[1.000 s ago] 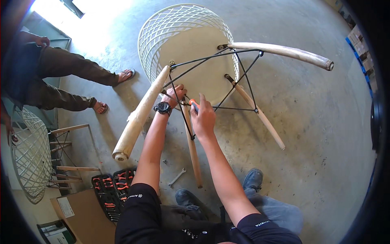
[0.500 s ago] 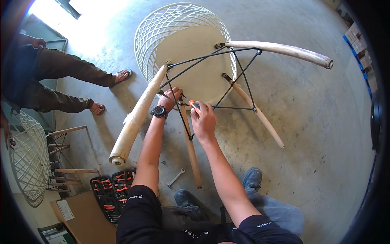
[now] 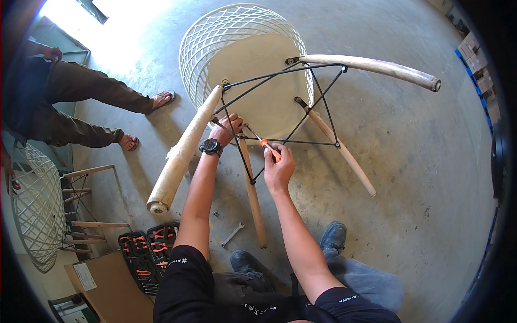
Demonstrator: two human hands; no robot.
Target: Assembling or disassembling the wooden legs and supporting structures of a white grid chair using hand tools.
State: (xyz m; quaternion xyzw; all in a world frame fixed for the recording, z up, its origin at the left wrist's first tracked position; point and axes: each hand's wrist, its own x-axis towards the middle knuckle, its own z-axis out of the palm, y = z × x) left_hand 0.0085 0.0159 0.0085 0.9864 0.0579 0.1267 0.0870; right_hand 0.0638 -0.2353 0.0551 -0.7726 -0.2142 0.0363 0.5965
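An upturned chair has a cream wire-mesh seat, wooden legs and black metal rods. My right hand is closed around the orange handle of a screwdriver. Its shaft slants up and left, toward the seat's underside beside the near leg. Close to the tip, my left hand has its fingers curled in at that leg's top mount, behind a black rod. What those fingers pinch is too small to make out. Another leg rises toward me on the left, with torn wrapping on it.
A spanner lies on the floor by my shoe. An open tool case and a cardboard box are at lower left. Another mesh chair lies tipped at far left, near a standing person. Stacked boxes line the right edge.
My right hand and the screwdriver have shifted right and slightly toward me, and the shaft now shows more. My left hand stays at the leg mount.
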